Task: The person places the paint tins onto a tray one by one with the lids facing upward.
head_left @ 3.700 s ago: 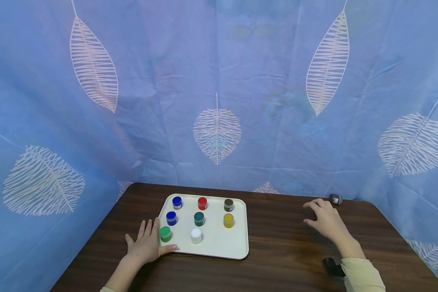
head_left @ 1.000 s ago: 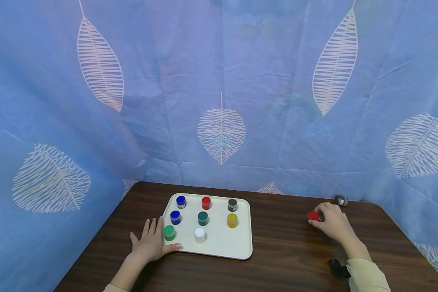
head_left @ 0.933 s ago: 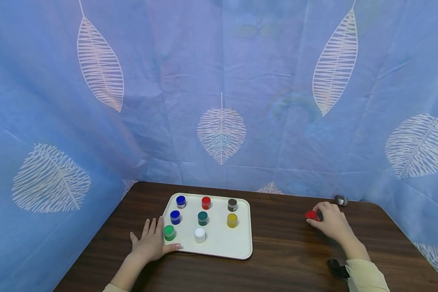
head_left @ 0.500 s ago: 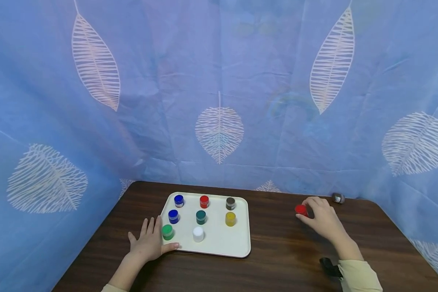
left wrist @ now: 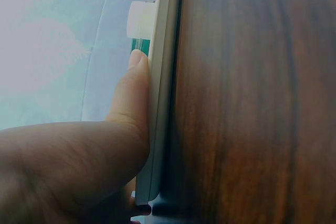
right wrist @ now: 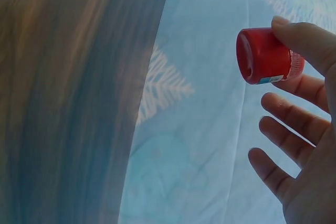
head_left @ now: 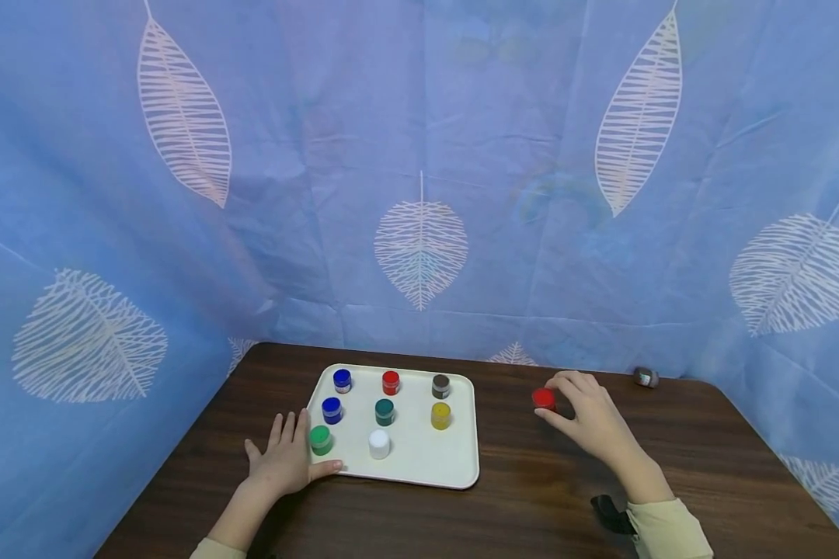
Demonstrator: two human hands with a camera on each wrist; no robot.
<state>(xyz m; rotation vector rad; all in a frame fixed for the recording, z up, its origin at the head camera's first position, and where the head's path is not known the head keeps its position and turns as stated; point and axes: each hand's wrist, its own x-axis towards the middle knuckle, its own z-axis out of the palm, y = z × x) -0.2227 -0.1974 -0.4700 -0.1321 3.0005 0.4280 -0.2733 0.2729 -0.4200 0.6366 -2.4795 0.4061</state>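
Observation:
My right hand (head_left: 590,415) pinches a red paint jar (head_left: 543,399) between thumb and forefinger, to the right of a white tray (head_left: 426,470). In the right wrist view the same red paint jar (right wrist: 265,56) is held clear of the table, and the other fingers stay apart from it. Fingers spread, my left hand (head_left: 280,466) rests at the tray's front left corner, its thumb along the rim. On the tray stand several paint jars: two blue, one red (head_left: 391,382), dark brown (head_left: 440,386), dark green (head_left: 384,411), yellow (head_left: 440,415), green (head_left: 320,440) and white (head_left: 380,444).
A dark paint jar (head_left: 645,377) lies on its side near the table's back right edge. The brown wooden table (head_left: 517,497) meets a blue leaf-patterned curtain (head_left: 322,233) at the back. A black strap (head_left: 610,514) is by the right sleeve.
My right hand reached down beside the dark jar, took hold of the red paint jar there and carried it left towards the tray. The left hand stays at the tray corner.

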